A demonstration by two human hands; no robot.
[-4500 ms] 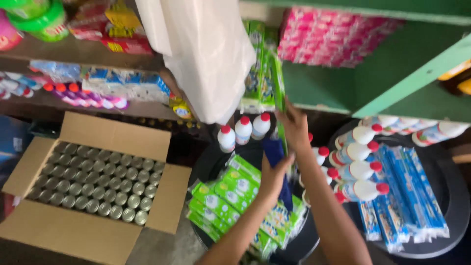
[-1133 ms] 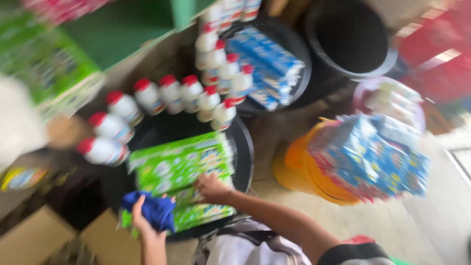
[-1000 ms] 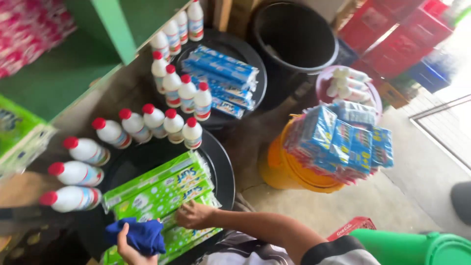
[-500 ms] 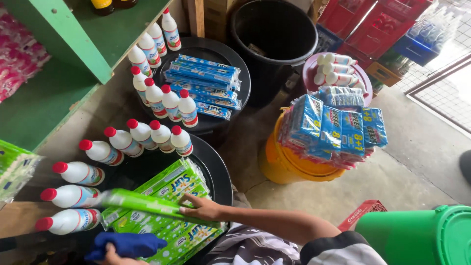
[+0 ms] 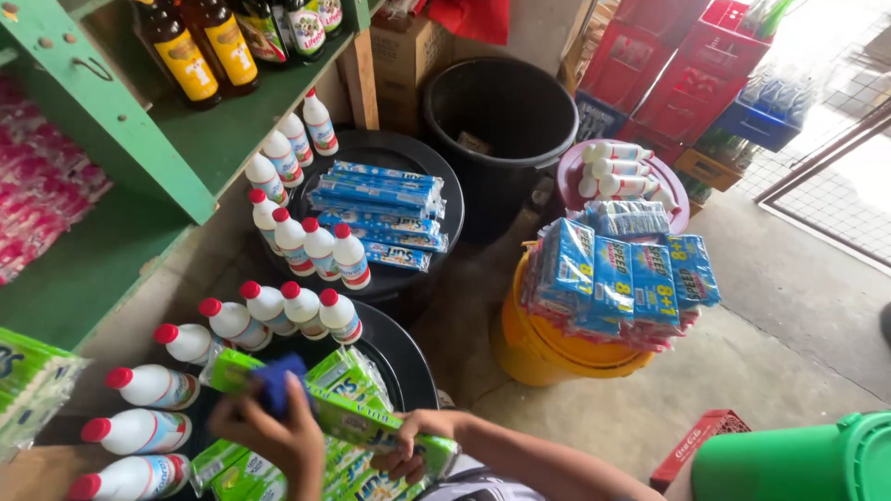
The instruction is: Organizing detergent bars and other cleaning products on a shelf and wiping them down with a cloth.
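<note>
Left hand (image 5: 269, 431) presses blue cloth (image 5: 276, 382) on green pack (image 5: 348, 417); right hand (image 5: 408, 447) clamps its end — light, crinkly, likely slippery; best held at both ends.

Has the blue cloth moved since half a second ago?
Yes. The blue cloth has risen off the green packs, closer to the white bottles.
</note>
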